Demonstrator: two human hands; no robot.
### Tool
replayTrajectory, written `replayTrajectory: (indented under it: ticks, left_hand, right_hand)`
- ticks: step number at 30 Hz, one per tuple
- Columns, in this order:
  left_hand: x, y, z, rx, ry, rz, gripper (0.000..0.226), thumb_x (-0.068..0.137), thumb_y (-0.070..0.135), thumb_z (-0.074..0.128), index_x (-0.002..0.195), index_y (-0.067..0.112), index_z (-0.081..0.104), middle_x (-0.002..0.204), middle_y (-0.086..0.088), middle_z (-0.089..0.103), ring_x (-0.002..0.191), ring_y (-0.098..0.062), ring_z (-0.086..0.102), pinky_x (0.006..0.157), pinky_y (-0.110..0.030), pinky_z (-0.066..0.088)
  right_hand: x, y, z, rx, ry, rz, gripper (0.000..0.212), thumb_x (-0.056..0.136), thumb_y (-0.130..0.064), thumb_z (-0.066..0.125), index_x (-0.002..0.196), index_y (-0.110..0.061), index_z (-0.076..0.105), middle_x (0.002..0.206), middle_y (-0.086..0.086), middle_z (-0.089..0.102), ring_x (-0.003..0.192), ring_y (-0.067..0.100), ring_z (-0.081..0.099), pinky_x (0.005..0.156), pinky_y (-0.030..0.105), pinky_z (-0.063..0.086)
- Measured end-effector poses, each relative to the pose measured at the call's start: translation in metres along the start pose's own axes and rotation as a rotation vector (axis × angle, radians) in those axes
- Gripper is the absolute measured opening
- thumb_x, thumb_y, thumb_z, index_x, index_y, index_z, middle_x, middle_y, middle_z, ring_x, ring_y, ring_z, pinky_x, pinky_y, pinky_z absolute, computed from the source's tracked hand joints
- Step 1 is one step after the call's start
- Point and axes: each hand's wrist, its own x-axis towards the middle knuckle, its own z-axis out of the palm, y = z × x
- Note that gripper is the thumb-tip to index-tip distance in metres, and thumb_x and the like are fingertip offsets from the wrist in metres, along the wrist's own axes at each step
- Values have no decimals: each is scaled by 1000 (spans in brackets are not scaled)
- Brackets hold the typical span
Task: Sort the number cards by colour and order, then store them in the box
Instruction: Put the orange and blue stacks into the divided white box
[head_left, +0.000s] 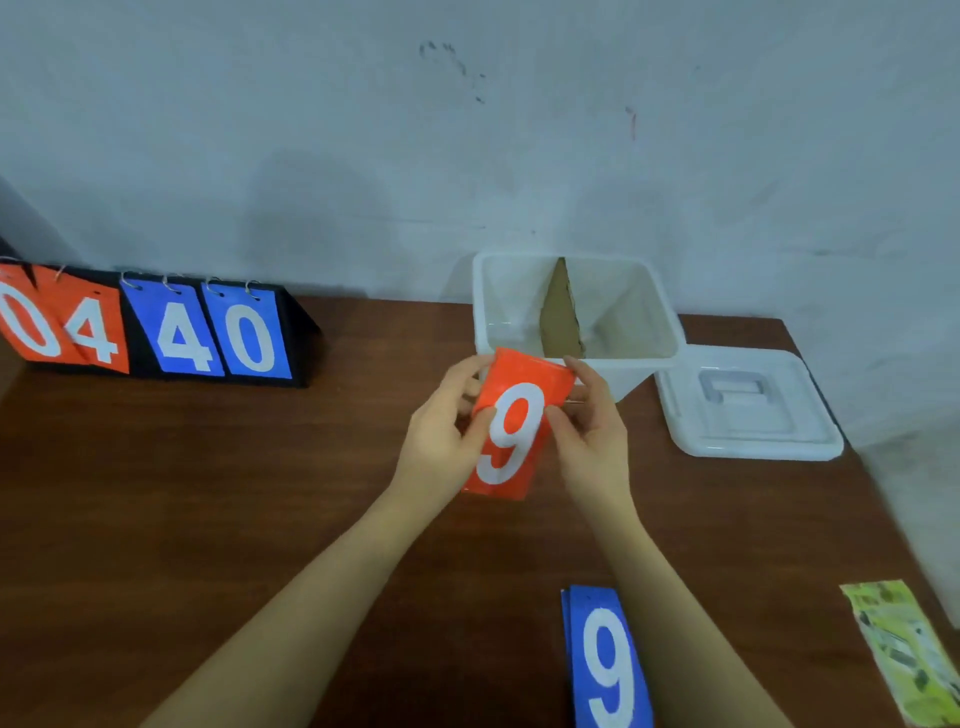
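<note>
Table (260, 519): brown wood top; it carries everything noted below.
Scoreboard (156, 332): stands far to the left of the box, against the wall; it shows orange 0 and 4, blue 4 and 0, on rings.
Box (576, 312): white, open-topped, standing at the back of the table by the wall. A brown cardboard divider (561, 317) stands upright in it and splits it into a left and a right compartment. I see no cards in either, though the floor of the box is partly hidden by its near wall.
Lid (748, 405): white, off the box, lying flat just to the right of it.
Blue cards (605, 660): a stack with 9 on top, lying flat well in front of the box.
Orange cards (514, 431): 9 faces me; held in the air just in front of the box's near wall. How many sit behind the 9 I cannot tell.
Left hand (441, 436): my fingers and thumb pinch the left edge of the orange cards.
Right hand (592, 431): my fingers pinch the right edge likewise.
Step in hand, my judgement: square the orange stack and lower it into one compartment. I should keep both edges pinched so no card slips out of order, clear the near rim, and leave the other compartment for blue.
Green packet (904, 649): lies far to the right of the box, at the table's front edge.
</note>
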Motion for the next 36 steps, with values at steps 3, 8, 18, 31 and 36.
replayTrajectory:
  ticks: [3, 8, 18, 31, 36]
  left_hand:
    - [36, 13, 11, -13, -19, -24, 49, 90, 26, 56, 133, 35, 34, 119, 10, 57, 100, -6, 61, 82, -17, 53]
    - [85, 6, 21, -30, -20, -103, 52, 91, 20, 54, 137, 34, 35, 129, 0, 55, 110, -18, 58, 92, -42, 52]
    - [112, -28, 27, 209, 29, -184, 53, 94, 26, 48, 141, 36, 25, 125, 0, 53, 111, -19, 56, 97, -43, 48]
    - [45, -19, 22, 182, 46, -208, 53, 92, 26, 52, 140, 29, 31, 126, 1, 52, 109, -14, 54, 91, -32, 49]
    - [9, -15, 19, 105, 59, -210, 51, 91, 26, 54, 138, 29, 34, 129, 4, 53, 106, -8, 54, 85, -24, 46]
  right_hand:
    - [37, -14, -12, -47, 38, -110, 40, 93, -13, 55, 124, -36, 47, 102, -24, 59, 90, -1, 61, 69, 6, 49]
    - [88, -12, -18, -122, -1, -143, 43, 92, -11, 54, 133, -20, 47, 114, -4, 60, 97, 8, 59, 86, 22, 51]
    - [106, 44, -36, -562, -112, -199, 10, 86, -30, 65, 94, -27, 70, 104, -19, 58, 107, 4, 46, 86, 15, 10]
    - [35, 49, -44, -602, -101, -243, 12, 84, -28, 67, 93, -25, 74, 98, -19, 58, 99, 3, 42, 82, 18, 13]
    - [-10, 49, -44, -618, -89, -250, 18, 82, -37, 62, 91, -27, 74, 98, -13, 65, 99, 6, 46, 82, 19, 15]
